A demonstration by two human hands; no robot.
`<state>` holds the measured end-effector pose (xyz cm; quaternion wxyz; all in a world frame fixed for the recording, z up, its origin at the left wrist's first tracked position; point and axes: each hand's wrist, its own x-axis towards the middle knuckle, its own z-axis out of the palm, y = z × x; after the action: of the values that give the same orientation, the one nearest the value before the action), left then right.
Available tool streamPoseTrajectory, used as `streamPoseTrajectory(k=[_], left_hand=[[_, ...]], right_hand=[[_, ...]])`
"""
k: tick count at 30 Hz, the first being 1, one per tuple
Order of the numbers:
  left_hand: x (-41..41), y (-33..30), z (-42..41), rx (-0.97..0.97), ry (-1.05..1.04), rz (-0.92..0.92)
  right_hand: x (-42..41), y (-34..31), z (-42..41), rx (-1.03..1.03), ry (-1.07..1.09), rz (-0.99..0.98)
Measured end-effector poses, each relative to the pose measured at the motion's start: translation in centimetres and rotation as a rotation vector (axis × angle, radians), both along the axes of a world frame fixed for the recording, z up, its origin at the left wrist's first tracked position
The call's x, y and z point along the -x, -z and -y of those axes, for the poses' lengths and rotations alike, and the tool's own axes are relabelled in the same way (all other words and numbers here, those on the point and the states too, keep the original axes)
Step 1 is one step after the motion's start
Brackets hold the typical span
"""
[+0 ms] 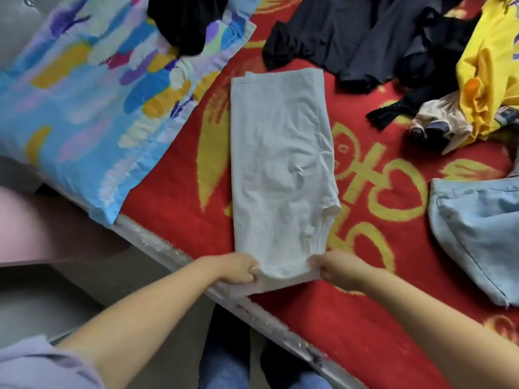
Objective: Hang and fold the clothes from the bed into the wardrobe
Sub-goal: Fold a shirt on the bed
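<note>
Hands meet at the near end of a white shirt [280, 169], which lies folded into a long narrow strip on the red blanket [365, 318], running away from the bed's edge; left hand [238, 269] pinches the near left corner, fingers curled over the cloth and thumb tucked beneath it; right hand [335, 266] pinches the near right corner the same way, knuckles up; the hem between them is lifted a little and sags in a shallow curve, its lowest fold just over the bed rail [174, 251]; the rest of the shirt lies flat, one sleeve edge showing along its right side; left of it lies a patterned pillow [84, 108] with a black garment [185, 21] on top; beyond it, dark clothes [365, 37] lie in a heap; to the right, a yellow garment [488, 66] and pale denim [477, 228], both apart from the shirt.
</note>
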<state>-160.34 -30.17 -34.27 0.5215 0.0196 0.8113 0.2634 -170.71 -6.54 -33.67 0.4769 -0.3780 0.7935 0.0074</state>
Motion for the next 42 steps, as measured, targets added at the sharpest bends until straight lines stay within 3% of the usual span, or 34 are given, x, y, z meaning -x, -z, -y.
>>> streamPoseTrajectory(k=[3,9,11,13,15,17,19,23,27,30,32,35,38,40,42], left_hand=[[6.1,-0.3,3.8,0.083,-0.079,-0.113],[12.2,3.2,7.2,0.449,-0.338,-0.574],[10.4,4.2,5.5,0.508,-0.316,-0.713],[7.1,5.1,2.8,0.488,-0.206,-0.794],[2.8,6.2,0.0,0.447,-0.067,-0.693],[-0.7,7.6,-2.0,0.437,-0.002,-0.522],[-1.5,8.8,-3.1,0.458,-0.043,-0.437],[1.7,9.1,-2.8,0.557,-0.046,-0.441],[3.3,6.3,-1.6,0.489,0.045,-0.335],[3.7,3.1,-1.2,0.293,0.124,-0.078],[4.6,0.9,-0.2,0.139,0.153,0.141],[6.8,-1.2,2.6,-0.012,0.120,0.219],[9.7,-1.2,7.0,-0.035,-0.103,0.137],[11.5,-0.2,10.0,-0.186,-0.510,0.093],[13.0,1.1,11.9,-0.361,-1.037,0.019]], right_hand=[[6.2,-0.8,3.2,0.074,0.143,-0.079],[12.1,2.3,8.3,0.254,0.424,-0.316],[10.5,3.1,8.7,0.335,0.416,-0.476],[7.4,3.7,7.7,0.389,0.268,-0.487],[3.4,4.5,5.7,0.369,-0.038,-0.471],[0.8,5.5,3.4,0.207,-0.255,-0.435],[1.1,6.8,2.3,0.044,-0.209,-0.434],[3.9,8.4,1.8,-0.073,-0.171,-0.436],[4.3,5.7,3.9,-0.124,-0.163,-0.344],[4.2,3.3,4.8,-0.185,-0.189,-0.154],[4.2,1.8,5.1,-0.223,-0.173,0.082],[6.1,-0.7,6.5,-0.278,-0.124,0.341],[11.0,-2.0,8.1,-0.237,-0.028,0.299],[14.4,-1.7,8.8,-0.102,0.117,0.141],[16.4,-0.3,9.3,0.066,0.419,-0.031]])
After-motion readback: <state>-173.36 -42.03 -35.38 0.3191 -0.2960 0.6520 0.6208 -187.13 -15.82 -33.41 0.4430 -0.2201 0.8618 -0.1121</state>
